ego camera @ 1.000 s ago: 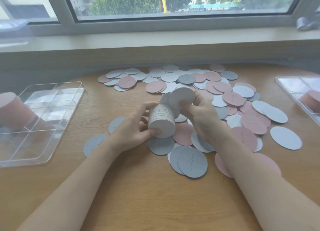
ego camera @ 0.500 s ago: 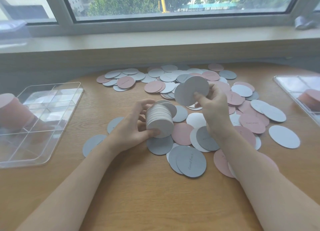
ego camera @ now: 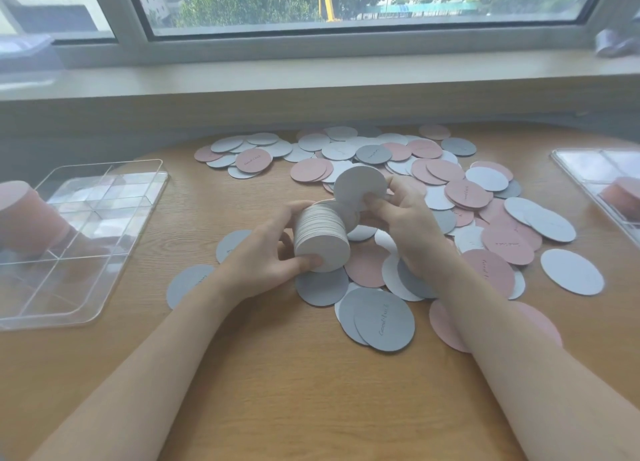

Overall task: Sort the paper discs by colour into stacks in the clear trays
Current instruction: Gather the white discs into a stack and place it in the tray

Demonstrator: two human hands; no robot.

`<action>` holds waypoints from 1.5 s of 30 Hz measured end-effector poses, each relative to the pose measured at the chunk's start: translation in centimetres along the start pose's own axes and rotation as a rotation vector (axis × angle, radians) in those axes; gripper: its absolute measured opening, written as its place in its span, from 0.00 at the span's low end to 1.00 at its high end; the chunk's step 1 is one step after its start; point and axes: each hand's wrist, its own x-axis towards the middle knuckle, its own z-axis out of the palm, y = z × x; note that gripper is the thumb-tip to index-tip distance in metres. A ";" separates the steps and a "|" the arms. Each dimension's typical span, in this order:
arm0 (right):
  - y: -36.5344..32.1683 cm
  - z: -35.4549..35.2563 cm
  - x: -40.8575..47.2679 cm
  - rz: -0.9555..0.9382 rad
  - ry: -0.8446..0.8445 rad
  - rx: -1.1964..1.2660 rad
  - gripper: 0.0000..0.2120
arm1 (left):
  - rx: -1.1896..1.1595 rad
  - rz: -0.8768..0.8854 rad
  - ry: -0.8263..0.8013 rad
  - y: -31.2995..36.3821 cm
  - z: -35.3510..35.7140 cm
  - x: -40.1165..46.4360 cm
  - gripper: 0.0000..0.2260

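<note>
Soft daylight from the window (ego camera: 363, 3); edges bend wide-angle, everything slightly blurred.

A thick stack of white discs (ego camera: 321, 239) lies on its side above the counter (ego camera: 277, 374), gripped round its edge. One single white disc (ego camera: 360, 187) stands tilted just behind it, pinched at its lower rim. Loose pink, white and grey discs (ego camera: 398, 156) lie flat and overlapping across the counter. A clear tray (ego camera: 86, 308) at left holds a pink stack (ego camera: 24, 215); another tray (ego camera: 568, 163) at right holds a second pink stack (ego camera: 621, 194).
</note>
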 end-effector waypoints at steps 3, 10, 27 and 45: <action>0.1 -0.2 0.2 -0.074 0.105 -0.061 0.09 | 0.000 -0.014 -0.008 0.0 0.0 -0.1 0.33; 0.2 -1.0 0.2 -0.216 0.214 -0.495 0.10 | -0.015 -0.007 -0.037 0.1 0.0 -0.1 0.35; -0.4 1.1 -1.2 -0.128 -0.398 -0.954 0.41 | 0.274 0.006 -0.094 -0.2 0.2 0.1 0.49; 0.7 1.6 -1.0 -0.161 -0.414 -1.259 0.53 | 0.192 0.044 -0.052 0.3 0.9 0.1 0.46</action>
